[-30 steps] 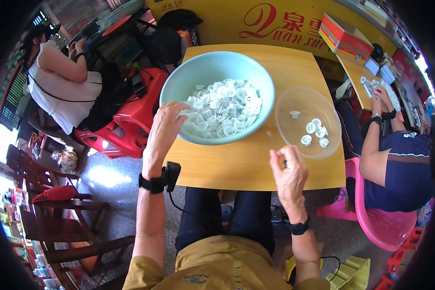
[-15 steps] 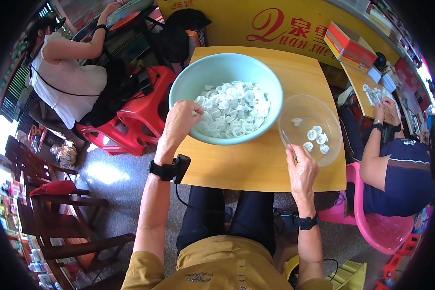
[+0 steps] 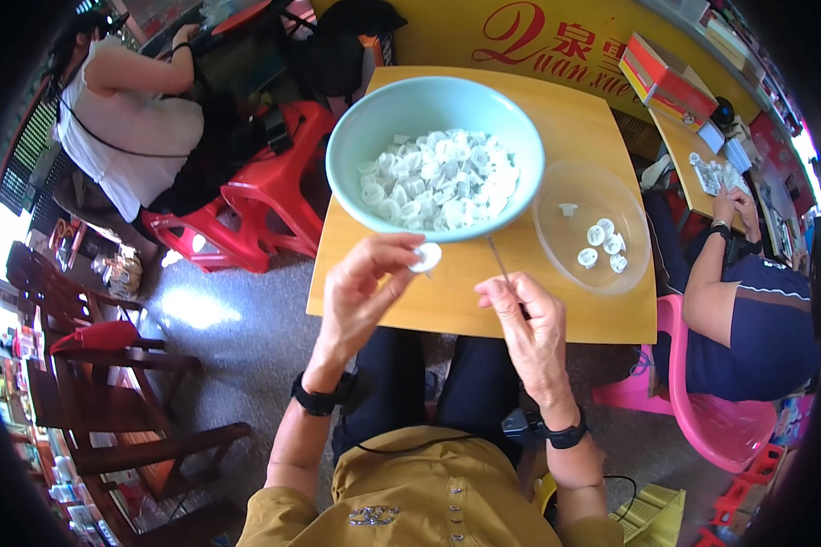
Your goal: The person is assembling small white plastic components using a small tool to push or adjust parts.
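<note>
Cap (image 3: 425, 257) pinched in left hand (image 3: 367, 290), near the bowl (image 3: 365, 137).
Thin pin (image 3: 496, 257) gripped by right hand (image 3: 529, 330), fingers closed.

White cap (image 3: 425, 257) between left fingers (image 3: 401, 255)

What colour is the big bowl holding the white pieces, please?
The big bowl is pale turquoise, seen in the head view.

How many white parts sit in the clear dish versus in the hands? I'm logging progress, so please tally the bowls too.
White parts in the clear dish: 5
White part pinched in the left hand: 1
Thin metal pin in the right hand: 1
Bowls on the wooden table: 2, counting the pale green bowl, whose heap is too dense to count
Total: 9
</note>
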Motion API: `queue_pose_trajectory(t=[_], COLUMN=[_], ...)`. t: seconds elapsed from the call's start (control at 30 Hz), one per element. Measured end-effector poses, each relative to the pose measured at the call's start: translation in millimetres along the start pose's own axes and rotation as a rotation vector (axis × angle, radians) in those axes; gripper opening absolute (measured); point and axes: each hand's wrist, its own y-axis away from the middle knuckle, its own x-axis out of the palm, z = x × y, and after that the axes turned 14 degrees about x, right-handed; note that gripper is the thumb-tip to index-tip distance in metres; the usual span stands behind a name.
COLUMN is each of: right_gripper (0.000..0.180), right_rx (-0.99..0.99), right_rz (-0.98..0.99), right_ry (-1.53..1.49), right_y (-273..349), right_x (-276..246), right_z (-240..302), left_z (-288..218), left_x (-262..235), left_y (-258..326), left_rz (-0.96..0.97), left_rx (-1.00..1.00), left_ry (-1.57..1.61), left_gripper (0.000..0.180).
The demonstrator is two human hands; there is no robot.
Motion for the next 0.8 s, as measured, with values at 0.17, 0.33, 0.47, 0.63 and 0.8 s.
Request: queue_pose_trajectory(t=[0.17, 0.33, 0.47, 0.63, 0.8], right_gripper=[0.026, 0.023, 0.019, 0.015, 0.014], right_rx=[0.308, 0.196, 0.084, -0.037, -0.149], right_rz=[0.194, 0.181, 0.088, -0.012, -0.039], right_ry=[-0.118, -0.064, -0.019, 0.147, 0.193], right_y=[7, 13, 19, 23, 24], right_x=[14, 22, 26, 26, 27], right_z=[3, -7, -16, -9, -8], left_z=[-11, -5, -6, -12, -12], left_x=[17, 18, 31, 28, 32], left_y=[34, 54, 62, 62, 60], left_rz=[0.108, 0.103, -0.250, -0.257, -0.300], left_rx=[0.059, 0.075, -0.286, -0.504, -0.457], left_ry=[-0.342, -0.347, 0.268, 0.420, 0.410], left_gripper=[0.024, 0.024, 0.028, 0.030, 0.027])
